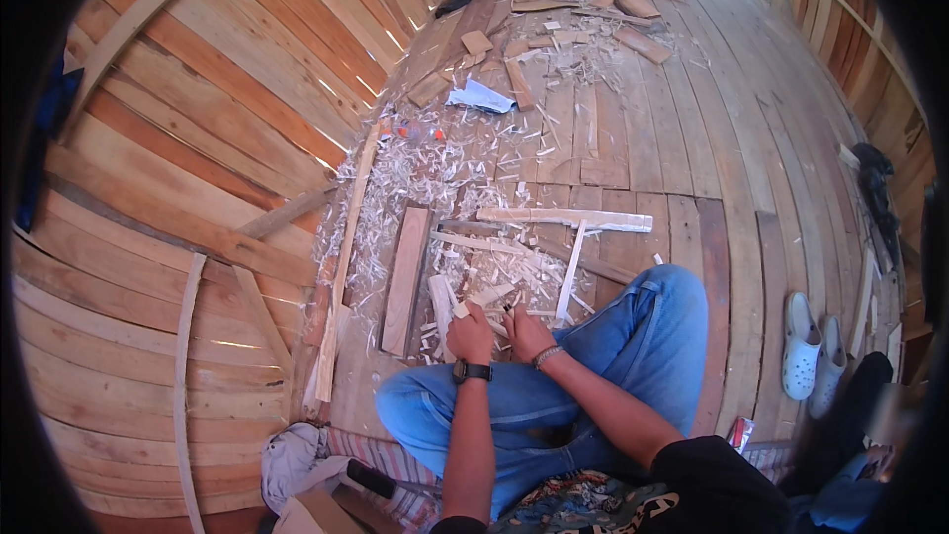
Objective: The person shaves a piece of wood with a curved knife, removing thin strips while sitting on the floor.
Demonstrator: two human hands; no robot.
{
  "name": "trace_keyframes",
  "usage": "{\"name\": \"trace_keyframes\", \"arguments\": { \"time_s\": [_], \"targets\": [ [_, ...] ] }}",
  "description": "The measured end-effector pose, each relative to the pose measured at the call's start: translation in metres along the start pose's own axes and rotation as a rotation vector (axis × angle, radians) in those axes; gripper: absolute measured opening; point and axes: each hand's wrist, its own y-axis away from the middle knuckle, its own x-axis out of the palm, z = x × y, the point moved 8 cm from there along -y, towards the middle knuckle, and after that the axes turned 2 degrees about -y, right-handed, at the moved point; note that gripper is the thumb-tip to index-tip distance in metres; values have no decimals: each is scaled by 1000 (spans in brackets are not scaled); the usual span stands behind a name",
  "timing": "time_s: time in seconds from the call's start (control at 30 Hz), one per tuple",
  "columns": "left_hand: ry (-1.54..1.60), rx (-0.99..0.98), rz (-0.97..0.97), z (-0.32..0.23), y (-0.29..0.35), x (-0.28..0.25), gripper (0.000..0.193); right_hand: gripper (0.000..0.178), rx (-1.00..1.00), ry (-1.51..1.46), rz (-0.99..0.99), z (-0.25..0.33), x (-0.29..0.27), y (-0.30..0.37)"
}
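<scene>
1. On a plank floor, a person in blue jeans is sitting with knees bent; both hands are meeting just beyond the lap, over scattered shavings and chips.
2. The left hand is grasping a small pale wood piece, fingers curled round it; the right hand is working close beside it, fingers bent, with a small dark object at their tips; whether they are gripping it, I cannot tell.
3. The step in hand is probably trimming or shaping the wood piece; the next move seems to be calling for a firm left hold and a controlled right hand, fingers clear of any edge.
4. The wood piece is showing at the left fingertips, its long axis seemingly slanting forward and rightward, away from the body; its far end is blending into the chips, so this is uncertain.
5. Left of the hands, a brown board is lying lengthwise away from the person; farther ahead, a pale batten is lying crosswise.
</scene>
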Motion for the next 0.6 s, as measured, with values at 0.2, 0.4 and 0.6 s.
{"name": "trace_keyframes", "arguments": {
  "time_s": [0.2, 0.4, 0.6],
  "targets": [
    [-22, -30, -88, 15, -4, -3, 51, 37, 43, 35, -28, 10, 3, 5],
    [-21, -15, -63, 5, -7, 5, 53, 37, 59, 48, -18, -28, 16, -8],
    [-33, -5, -85, 0, 4, -1, 56, 33, 138, 96, -2, -27, 6, -3]
  ]
}}
